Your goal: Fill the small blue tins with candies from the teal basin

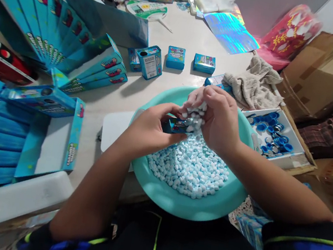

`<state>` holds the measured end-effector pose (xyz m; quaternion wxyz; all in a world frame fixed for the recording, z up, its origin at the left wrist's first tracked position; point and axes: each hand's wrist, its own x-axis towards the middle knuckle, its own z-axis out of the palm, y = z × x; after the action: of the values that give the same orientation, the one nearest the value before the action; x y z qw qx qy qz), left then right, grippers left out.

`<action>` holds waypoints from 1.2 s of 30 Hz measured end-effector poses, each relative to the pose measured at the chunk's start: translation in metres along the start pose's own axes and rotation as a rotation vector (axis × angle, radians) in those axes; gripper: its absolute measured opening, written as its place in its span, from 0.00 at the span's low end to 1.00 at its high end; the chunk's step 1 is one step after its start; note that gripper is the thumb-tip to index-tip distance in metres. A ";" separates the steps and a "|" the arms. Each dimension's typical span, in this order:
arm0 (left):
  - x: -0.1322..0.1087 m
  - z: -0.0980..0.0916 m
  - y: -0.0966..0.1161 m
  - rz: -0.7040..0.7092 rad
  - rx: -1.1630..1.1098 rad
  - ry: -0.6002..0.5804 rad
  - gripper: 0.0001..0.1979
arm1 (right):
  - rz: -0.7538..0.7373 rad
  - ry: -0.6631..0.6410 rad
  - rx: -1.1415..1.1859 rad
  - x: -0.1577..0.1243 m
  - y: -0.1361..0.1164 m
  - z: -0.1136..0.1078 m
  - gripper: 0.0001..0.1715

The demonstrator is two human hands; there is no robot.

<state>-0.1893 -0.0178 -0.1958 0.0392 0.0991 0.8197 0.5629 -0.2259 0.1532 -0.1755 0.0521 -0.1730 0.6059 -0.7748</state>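
A turquoise basin (179, 208) in front of me holds a heap of small white and pale blue candies (191, 168). Above the heap, my left hand (150, 129) is closed around a small blue candy box (176, 125), fingers on one side and thumb on the other. My right hand (218, 116) is cupped around a handful of candies (197, 115), held against the open end of that box. Some of the candies lie at the box's mouth. The inside of the box is hidden.
Several small blue boxes (175, 57) stand beyond the basin. At right are a tray of blue caps (274, 133), a crumpled cloth (254, 81) and cardboard boxes (327, 74). Larger blue display boxes (48, 136) crowd the left, near a white plastic lid (21, 197).
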 end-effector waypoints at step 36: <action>0.001 0.001 0.004 0.076 0.259 0.215 0.24 | -0.168 -0.155 -0.805 0.014 0.008 -0.029 0.10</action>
<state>-0.1894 -0.0151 -0.1926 -0.0831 0.0732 0.8806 0.4608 -0.2498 0.1733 -0.1862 -0.0378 -0.2862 0.8383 -0.4624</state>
